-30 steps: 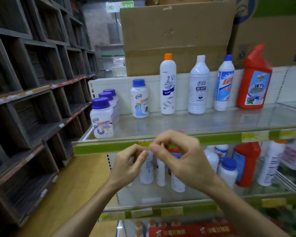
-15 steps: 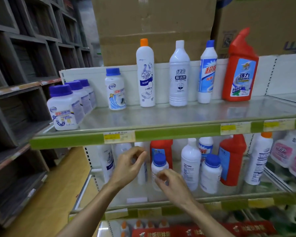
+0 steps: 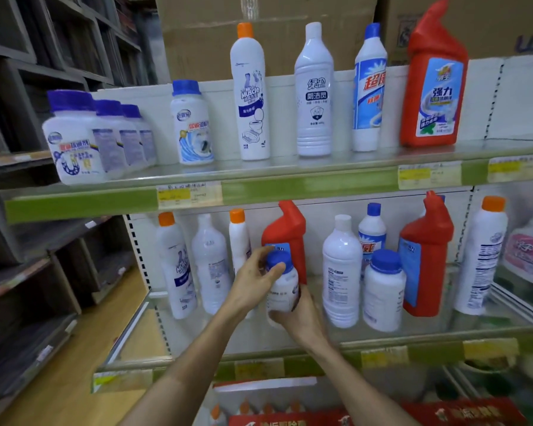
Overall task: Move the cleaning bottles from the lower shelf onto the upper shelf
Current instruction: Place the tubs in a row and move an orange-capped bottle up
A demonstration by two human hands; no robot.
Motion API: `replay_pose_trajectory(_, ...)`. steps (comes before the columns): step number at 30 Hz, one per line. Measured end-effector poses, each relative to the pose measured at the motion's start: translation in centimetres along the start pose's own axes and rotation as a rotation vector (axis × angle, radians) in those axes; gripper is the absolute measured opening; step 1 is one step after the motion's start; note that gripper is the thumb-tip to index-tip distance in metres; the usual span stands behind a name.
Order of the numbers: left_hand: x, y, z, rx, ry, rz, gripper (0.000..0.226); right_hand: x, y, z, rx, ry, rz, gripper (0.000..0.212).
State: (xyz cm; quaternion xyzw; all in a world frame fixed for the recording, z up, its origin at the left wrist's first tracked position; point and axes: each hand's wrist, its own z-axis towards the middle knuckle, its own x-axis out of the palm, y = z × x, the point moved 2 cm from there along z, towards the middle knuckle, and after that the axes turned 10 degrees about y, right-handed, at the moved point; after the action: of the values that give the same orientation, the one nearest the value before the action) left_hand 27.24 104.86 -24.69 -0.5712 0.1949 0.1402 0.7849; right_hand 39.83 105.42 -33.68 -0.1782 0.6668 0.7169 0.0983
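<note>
A short white bottle with a blue cap (image 3: 282,284) stands near the front of the lower shelf (image 3: 382,339). My left hand (image 3: 253,281) holds it at the cap and shoulder. My right hand (image 3: 302,318) grips its lower body from below. Around it on the lower shelf stand several white bottles with orange or blue caps, another short blue-capped bottle (image 3: 382,290) and two red angled-neck bottles (image 3: 286,235) (image 3: 425,250). The upper shelf (image 3: 259,182) carries several blue-capped jars at the left, tall white bottles and a red bottle (image 3: 434,87).
Dark wooden cubby shelving (image 3: 43,72) fills the left side, with wooden floor (image 3: 83,348) below. Cardboard boxes (image 3: 259,32) stand behind the upper shelf. Pink-labelled packs (image 3: 526,247) sit at the far right. Red boxes (image 3: 351,416) lie under the lower shelf.
Both hands dropped from the upper shelf's front edge to the lower shelf and took hold of the short blue-capped bottle. The view has moved closer.
</note>
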Motion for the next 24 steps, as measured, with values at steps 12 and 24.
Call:
replay_pose_trajectory(12, -1.8, -4.6, -6.5, 0.369, 0.063, -0.012, 0.029, -0.9, 1.9, -7.6, -0.364, 0.061, 0.135, 0.078)
replay_pose_trajectory(24, -10.5, -20.6, -9.1, 0.597, -0.119, -0.05, 0.01, -3.7, 16.7, -12.8, -0.711, -0.15, 0.212, 0.076)
